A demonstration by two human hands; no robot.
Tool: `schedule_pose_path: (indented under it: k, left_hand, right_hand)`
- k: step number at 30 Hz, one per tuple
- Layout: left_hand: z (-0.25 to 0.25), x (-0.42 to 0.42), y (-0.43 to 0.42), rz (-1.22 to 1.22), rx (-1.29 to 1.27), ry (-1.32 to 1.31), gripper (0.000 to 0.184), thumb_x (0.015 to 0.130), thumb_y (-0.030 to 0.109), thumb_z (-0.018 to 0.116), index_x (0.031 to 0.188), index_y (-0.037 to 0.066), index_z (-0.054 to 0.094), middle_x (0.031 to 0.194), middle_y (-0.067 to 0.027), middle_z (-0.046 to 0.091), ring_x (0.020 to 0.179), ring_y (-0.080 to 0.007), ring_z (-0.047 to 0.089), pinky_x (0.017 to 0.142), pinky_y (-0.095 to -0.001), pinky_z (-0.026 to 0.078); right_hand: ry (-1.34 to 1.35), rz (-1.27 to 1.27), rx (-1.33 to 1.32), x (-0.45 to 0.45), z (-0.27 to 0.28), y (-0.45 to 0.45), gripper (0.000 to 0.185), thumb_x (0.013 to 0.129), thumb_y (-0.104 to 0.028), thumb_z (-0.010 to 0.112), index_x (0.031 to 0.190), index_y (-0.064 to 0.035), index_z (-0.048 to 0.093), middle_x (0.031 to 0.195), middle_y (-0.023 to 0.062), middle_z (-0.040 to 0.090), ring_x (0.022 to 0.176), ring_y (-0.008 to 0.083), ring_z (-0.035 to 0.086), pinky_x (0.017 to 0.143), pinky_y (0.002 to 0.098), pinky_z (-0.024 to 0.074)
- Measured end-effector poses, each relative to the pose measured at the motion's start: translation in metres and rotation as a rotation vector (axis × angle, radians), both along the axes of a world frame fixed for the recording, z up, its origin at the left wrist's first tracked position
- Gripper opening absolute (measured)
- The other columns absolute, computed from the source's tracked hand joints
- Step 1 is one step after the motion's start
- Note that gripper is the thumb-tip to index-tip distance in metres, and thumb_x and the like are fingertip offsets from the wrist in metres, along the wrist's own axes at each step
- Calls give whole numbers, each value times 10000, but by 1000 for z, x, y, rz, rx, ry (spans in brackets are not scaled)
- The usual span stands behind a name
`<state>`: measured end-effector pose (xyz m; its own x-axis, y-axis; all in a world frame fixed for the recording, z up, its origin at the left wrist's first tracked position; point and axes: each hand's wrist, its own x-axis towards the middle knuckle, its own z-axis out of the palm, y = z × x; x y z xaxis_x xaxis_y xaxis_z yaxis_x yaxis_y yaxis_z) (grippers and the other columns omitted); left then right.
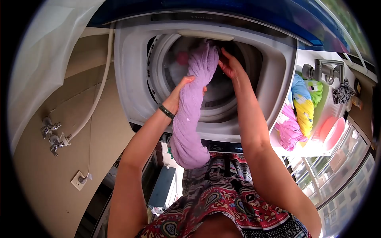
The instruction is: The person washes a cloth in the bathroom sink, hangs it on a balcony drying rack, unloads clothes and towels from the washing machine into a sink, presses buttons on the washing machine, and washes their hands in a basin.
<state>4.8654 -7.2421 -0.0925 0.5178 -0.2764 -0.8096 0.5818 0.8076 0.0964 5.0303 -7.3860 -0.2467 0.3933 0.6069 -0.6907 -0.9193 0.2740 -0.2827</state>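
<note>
A long, twisted lavender towel (194, 103) hangs over the front rim of the top-loading washing machine (133, 79), its upper end inside the drum. My left hand (183, 89) is closed around the towel's middle, with the thumb on top and fingertips showing on the far side. Beside the towel's upper end is my right hand (231, 65), thumb and fingers apart, close to the cloth's right edge. Whether it touches the cloth is hard to tell. Inside the drum (168, 59), a small pink item (182, 58) shows to the left of the towel.
The blue lid (246, 16) stands raised behind the opening. On the right, a white sink (317, 137) holds twisted pink, yellow and blue cloths (303, 103) and a pink basin (333, 133) below a grey faucet (323, 70). Wall taps (53, 135) and a hose (104, 79) are at left.
</note>
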Motion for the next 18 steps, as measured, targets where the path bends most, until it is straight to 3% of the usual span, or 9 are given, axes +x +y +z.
schedule_pose_path:
  k: [2,3,4,6,9,12,14,17,18]
  left_hand:
    - [4,1,-4,77,-103,-63,507,890,417,459,1227,41,415,897,-92,526,720,-163,543,603,-281,490]
    - [7,1,-7,140,-216,-86,510,890,408,462,1239,42,397,906,-93,505,729,-163,516,615,-282,481]
    - [9,0,-9,207,-325,-109,514,890,398,465,1251,42,380,914,-93,484,737,-164,488,627,-282,471]
    - [7,-3,-11,221,-322,-81,511,887,389,461,1251,39,383,920,-93,478,735,-160,453,644,-280,452]
    - [-3,-11,-11,307,-477,-6,552,894,411,489,1275,29,372,922,-98,498,744,-175,496,650,-297,482]
    - [-2,-7,-7,157,-259,44,644,877,444,562,1317,23,352,1014,-138,547,822,-203,576,689,-320,519]
    - [9,12,-6,-292,192,-44,767,836,434,654,1371,9,305,1123,-198,561,921,-218,616,727,-329,540]
    - [-3,24,-26,-290,564,-102,952,803,363,709,1454,-18,130,1212,-239,541,1038,-251,597,849,-315,494]
    - [-5,26,-29,-293,752,-142,1001,797,337,716,1468,-25,68,1222,-244,540,1067,-266,585,893,-315,471]
  right_hand:
    - [67,-38,-192,-45,-21,10,472,886,-475,584,1176,-103,593,1106,49,637,999,206,596,833,335,498]
    - [119,181,-140,-61,-49,22,514,893,-546,525,1168,-118,600,1087,61,640,992,211,592,837,371,493]
    - [195,97,166,-64,-4,33,564,904,-587,461,1200,-121,579,1113,66,624,1012,215,571,815,371,479]
    - [187,-258,645,-56,5,40,566,911,-581,443,1208,-112,555,1158,72,603,1027,231,571,866,391,477]
    - [229,-233,558,-47,2,37,521,922,-540,450,1188,-103,552,1161,93,601,1056,254,572,932,421,459]
    - [166,-155,193,-23,-6,28,558,889,-504,542,1253,-81,537,1176,120,607,1056,273,590,958,446,457]
    - [20,164,64,-1,-25,29,535,887,-472,559,1241,-70,552,1191,132,599,1068,272,587,943,431,466]
    - [-657,577,-367,28,13,45,473,876,-361,554,1219,-34,570,1226,157,583,1121,303,564,938,412,462]
    - [-657,578,-371,29,2,52,473,876,-361,554,1219,-34,570,1226,157,583,1121,303,564,938,412,462]
